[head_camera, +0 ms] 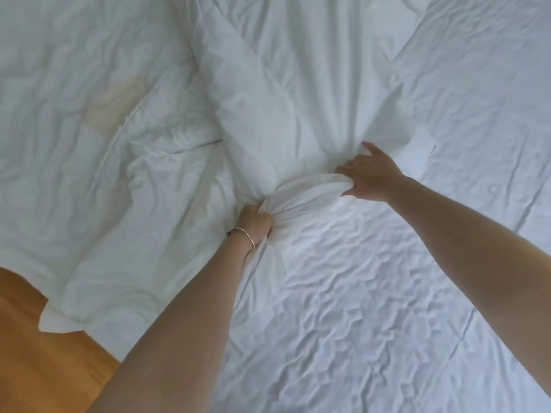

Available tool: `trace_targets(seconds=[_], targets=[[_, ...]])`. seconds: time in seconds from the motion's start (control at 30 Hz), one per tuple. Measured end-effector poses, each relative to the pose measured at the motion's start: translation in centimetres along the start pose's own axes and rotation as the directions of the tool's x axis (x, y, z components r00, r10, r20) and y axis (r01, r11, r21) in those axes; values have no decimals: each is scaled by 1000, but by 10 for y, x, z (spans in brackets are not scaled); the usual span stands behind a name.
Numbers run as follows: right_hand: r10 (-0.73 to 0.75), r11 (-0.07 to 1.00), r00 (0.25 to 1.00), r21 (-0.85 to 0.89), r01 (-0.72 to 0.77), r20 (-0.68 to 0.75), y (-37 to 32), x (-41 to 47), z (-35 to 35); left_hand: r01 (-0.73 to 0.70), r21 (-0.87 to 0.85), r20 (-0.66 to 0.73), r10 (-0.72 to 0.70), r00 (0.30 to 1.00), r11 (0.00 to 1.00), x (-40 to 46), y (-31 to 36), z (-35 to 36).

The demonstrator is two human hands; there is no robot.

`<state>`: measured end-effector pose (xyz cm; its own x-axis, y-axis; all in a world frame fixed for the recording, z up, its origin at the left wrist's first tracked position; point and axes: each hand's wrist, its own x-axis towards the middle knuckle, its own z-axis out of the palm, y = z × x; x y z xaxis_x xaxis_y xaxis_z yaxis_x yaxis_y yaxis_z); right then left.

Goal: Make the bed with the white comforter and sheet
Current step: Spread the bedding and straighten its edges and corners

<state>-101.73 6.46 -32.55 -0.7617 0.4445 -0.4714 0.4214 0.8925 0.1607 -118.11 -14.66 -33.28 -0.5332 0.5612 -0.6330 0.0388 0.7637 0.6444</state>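
Left hand (255, 222) and right hand (368, 174), both gripping the bunched comforter (283, 114) edge, its bulk running toward twelve o'clock over the sheet (357, 293).

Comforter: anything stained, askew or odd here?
Yes. A yellowish stain marks the comforter on its left part. The comforter lies bunched and crooked, one corner hanging over the bed edge above the wooden floor. The left hand and right hand grip a gathered fold; the sheet is heavily wrinkled.
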Motion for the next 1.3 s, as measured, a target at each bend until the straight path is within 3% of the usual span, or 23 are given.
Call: trace_targets(seconds=[0.1, 0.3, 0.5, 0.6, 0.73, 0.83, 0.87, 1.03, 1.13, 1.2, 1.27, 1.3], targets=[[-1, 974, 996, 226, -21, 94, -43, -20, 5, 41, 141, 131, -60, 990, 989, -10, -13, -24], [41, 938, 970, 325, -120, 241, -111, -88, 23, -10, 453, 261, -122, 958, 891, -36, -29, -34], [143, 895, 864, 310, -321, 482, -172, -199, 68, -355, 750, 471, -74, 879, 558, -108, -30, -20], [169, 827, 784, 347, -442, 597, -218, -274, 107, -558, 745, 616, -56, 786, 365, -153, -50, 10], [270, 715, 687, 338, -613, 675, -279, -350, 132, -721, 650, 748, -35, 663, 238, -197, -90, 34], [295, 716, 692, 327, -616, 659, -314, -387, 143, -779, 611, 789, -22, 615, 138, -231, -120, 38], [294, 728, 697, 319, -607, 655, -323, -399, 147, -788, 595, 800, -18, 600, 156, -241, -131, 38], [342, 801, 714, 208, -562, 611, -361, -457, 171, -670, 554, 795, -74, 602, 494, -293, -194, 44], [406, 842, 709, 66, -535, 577, -353, -468, 183, -631, 582, 775, -117, 620, 513, -296, -230, 59], [337, 833, 642, 99, -544, 689, -342, -461, 179, -569, 600, 742, -125, 658, 562, -294, -246, 66], [186, 733, 542, 251, -632, 820, -323, -446, 167, -400, 528, 681, -92, 726, 749, -294, -248, 69], [138, 672, 530, 314, -671, 837, -314, -439, 158, -338, 461, 626, -32, 779, 821, -294, -246, 69]])
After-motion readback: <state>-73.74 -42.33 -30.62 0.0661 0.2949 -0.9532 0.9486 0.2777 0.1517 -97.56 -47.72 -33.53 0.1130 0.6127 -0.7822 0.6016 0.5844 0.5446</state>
